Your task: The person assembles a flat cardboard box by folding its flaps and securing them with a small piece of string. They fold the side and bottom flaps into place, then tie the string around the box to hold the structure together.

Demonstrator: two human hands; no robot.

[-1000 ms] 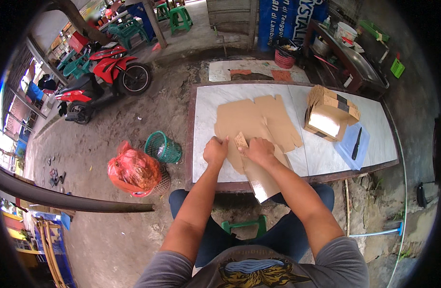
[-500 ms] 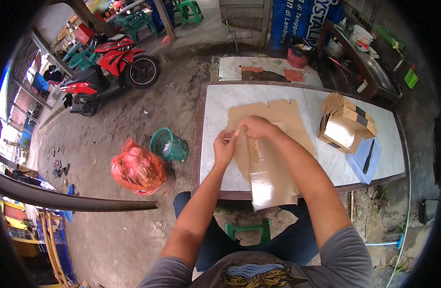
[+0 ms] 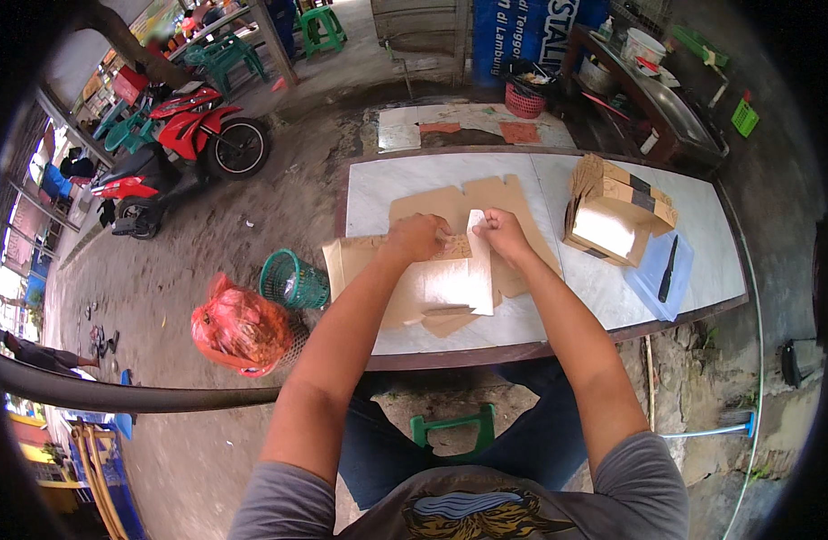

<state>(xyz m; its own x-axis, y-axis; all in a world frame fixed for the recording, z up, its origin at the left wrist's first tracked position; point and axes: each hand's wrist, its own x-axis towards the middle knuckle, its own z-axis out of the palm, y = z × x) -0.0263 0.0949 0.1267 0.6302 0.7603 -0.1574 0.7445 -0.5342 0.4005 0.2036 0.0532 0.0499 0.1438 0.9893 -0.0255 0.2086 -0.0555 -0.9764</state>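
Both hands hold a flat piece of brown cardboard point(image 3: 450, 283) with a pale inner face, spread over the near edge of a white marble-topped table point(image 3: 612, 288). My left hand point(image 3: 416, 237) grips its upper left part. My right hand point(image 3: 499, 232) pinches a raised white flap at the top. Under it lies another flat brown cardboard sheet point(image 3: 486, 196).
A stack of folded cardboard boxes point(image 3: 616, 216) stands to the right, beside a blue tray with a black knife point(image 3: 668, 268). Left of the table are a green basket point(image 3: 292, 281) and a red plastic bag point(image 3: 238, 326). A green stool point(image 3: 454, 426) shows between my knees. Motorbikes point(image 3: 193, 139) stand beyond.
The cardboard piece was lifted and turned, then laid open wider across the table edge. Both hands moved to its top edge, left hand further left.
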